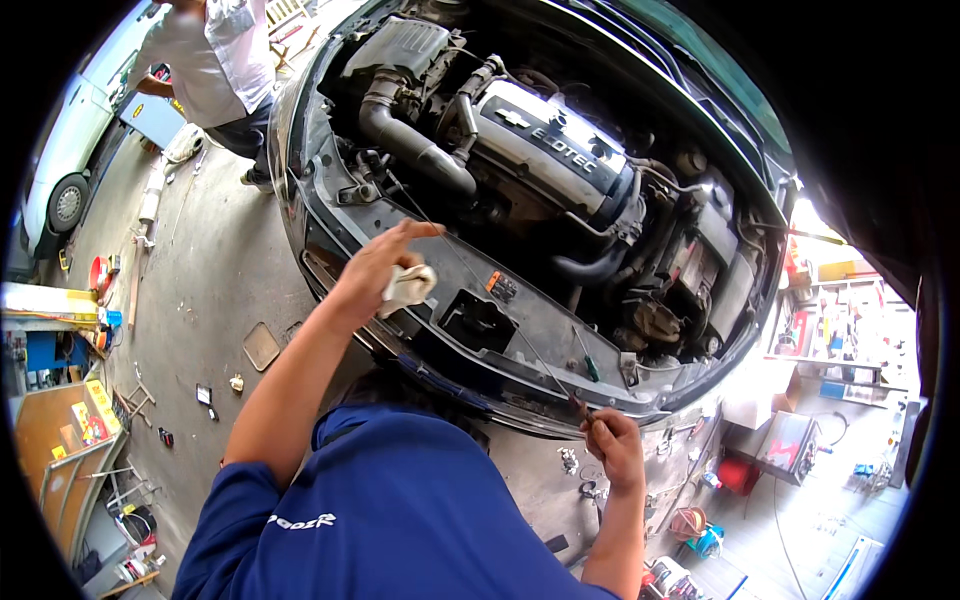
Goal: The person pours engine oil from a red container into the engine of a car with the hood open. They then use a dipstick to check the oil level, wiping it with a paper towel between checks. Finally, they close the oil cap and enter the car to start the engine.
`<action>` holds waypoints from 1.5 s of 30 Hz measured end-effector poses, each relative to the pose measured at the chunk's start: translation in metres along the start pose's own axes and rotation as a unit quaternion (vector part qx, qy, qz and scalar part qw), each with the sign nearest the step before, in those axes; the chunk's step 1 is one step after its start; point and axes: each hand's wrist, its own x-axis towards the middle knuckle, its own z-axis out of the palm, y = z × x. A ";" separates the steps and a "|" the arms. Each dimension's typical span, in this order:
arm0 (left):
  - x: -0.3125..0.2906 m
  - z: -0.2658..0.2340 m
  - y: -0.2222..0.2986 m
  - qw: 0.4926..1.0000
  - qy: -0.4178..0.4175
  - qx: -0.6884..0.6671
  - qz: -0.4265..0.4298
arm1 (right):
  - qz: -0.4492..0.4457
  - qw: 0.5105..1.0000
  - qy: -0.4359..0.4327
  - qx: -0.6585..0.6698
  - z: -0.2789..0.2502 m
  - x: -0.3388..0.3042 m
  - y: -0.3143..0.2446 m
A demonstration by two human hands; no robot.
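I find the task's thing, a thin rod (545, 368), above the car's front panel (547, 322), between the two hands. Its long axis runs diagonally, from the right hand (613, 447) at the lower right toward the upper left, passing close by the left hand (375, 268). The right hand is nearer, pinching the rod's end between thumb and fingers. The left hand grips a white cloth (408, 287), index finger extended toward the rod; I cannot tell whether that finger touches it. The rod's far end is indistinct against the engine bay, and I cannot confirm contact with the panel.

On the panel I note a green-handled screwdriver (591, 369) near the right hand and a small orange-and-black item (500, 287) beside the rod. Beyond the panel sit the engine cover (545, 145) and a thick hose (415, 145).

The grey floor (200, 290) carries a shallow tray (261, 346) and scattered parts. Another person (215, 75) stands at upper left, near a pale car (95, 130).
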 end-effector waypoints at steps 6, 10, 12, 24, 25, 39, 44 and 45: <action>0.086 0.035 -0.015 0.992 -0.093 -0.084 -0.015 | 0.076 0.995 0.070 0.001 -0.014 -0.012 0.000; 0.123 0.053 -0.019 0.988 -0.134 -0.068 -0.014 | 0.096 0.983 0.153 0.020 -0.025 -0.022 -0.007; 0.144 0.050 -0.021 0.986 -0.141 -0.082 -0.036 | 0.101 0.972 0.212 -0.022 -0.024 -0.020 -0.019; 0.297 0.082 -0.146 0.913 -0.031 -0.295 -0.279 | 0.159 0.894 0.287 -0.305 -0.024 0.103 -0.170; 0.301 0.085 -0.149 0.906 -0.028 -0.310 -0.286 | 0.161 0.886 0.286 -0.327 -0.020 0.121 -0.177; 0.349 0.058 -0.178 0.893 0.056 -0.342 -0.288 | 0.160 0.860 0.213 -0.436 -0.020 0.250 -0.214; 0.329 0.056 -0.174 0.894 0.126 -0.345 -0.258 | 0.145 0.820 0.141 -0.536 0.023 0.348 -0.202; 0.315 0.054 -0.164 0.903 0.106 -0.327 -0.258 | 0.105 0.811 0.121 -0.562 0.028 0.370 -0.186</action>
